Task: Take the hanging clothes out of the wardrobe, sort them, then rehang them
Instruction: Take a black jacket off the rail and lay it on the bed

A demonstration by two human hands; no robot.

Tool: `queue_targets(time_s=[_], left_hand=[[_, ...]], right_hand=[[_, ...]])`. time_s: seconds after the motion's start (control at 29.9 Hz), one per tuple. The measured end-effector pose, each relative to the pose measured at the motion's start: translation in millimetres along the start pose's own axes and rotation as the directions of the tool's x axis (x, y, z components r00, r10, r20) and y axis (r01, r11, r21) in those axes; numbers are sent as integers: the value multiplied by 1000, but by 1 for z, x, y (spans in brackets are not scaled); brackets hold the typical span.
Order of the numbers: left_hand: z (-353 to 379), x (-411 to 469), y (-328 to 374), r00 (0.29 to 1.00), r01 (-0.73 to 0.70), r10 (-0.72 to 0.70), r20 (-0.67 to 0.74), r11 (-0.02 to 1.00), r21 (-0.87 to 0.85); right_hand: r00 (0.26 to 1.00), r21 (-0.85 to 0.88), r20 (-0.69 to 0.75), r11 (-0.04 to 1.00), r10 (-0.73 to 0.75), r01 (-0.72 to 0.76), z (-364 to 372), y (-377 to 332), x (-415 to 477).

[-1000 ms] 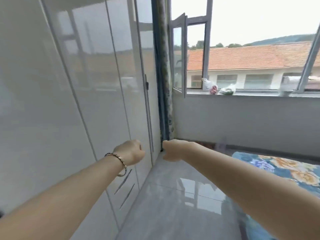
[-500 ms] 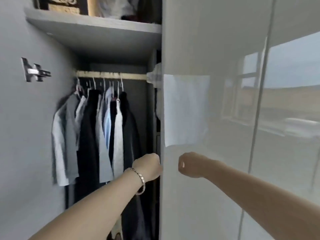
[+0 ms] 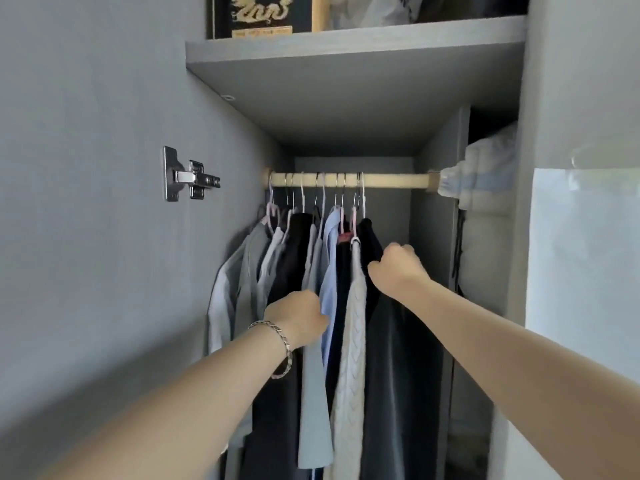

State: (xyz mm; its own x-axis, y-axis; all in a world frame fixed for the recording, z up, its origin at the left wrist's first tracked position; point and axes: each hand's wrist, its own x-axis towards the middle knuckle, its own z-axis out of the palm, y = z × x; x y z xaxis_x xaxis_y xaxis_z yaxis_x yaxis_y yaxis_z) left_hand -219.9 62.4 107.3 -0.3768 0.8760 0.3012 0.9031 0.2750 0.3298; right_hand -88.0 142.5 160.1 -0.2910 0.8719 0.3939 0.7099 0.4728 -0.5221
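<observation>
Both hands are up among the hanging clothes (image 3: 311,393) on the wooden rail (image 3: 391,180): left hand (image 3: 298,320) curled at the pale blue shirt (image 3: 330,271), right hand (image 3: 398,268) curled against the black coat (image 3: 398,375) at its shoulder. Whether either has cloth gripped, I cannot tell.

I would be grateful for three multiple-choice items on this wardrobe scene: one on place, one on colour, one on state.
1. The clothes hang at the rail's: A left end; B right end; C full length.
2. The dragon on the box on the shelf is: A red; B gold; C green.
3. The wardrobe is: A shut; B open; C empty.
Answers: 1 A, the rail's right end is bare; 2 B, gold on black; 3 B, the interior shows.
</observation>
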Motion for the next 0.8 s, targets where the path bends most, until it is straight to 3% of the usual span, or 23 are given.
queue_targets(time_s=[0.13, 0.3, 0.8], left_hand=[[-12, 36, -4, 991, -51, 53, 126, 998, -22], [-5, 55, 2, 953, -98, 94, 290, 995, -1], [-12, 47, -3, 953, 48, -15, 302, 994, -101]], right_hand=[[996, -32, 71, 998, 56, -53, 2, -11, 59], [986, 99, 102, 985, 133, -143, 17, -7, 100], [982, 304, -121, 947, 144, -101, -24, -5, 116]])
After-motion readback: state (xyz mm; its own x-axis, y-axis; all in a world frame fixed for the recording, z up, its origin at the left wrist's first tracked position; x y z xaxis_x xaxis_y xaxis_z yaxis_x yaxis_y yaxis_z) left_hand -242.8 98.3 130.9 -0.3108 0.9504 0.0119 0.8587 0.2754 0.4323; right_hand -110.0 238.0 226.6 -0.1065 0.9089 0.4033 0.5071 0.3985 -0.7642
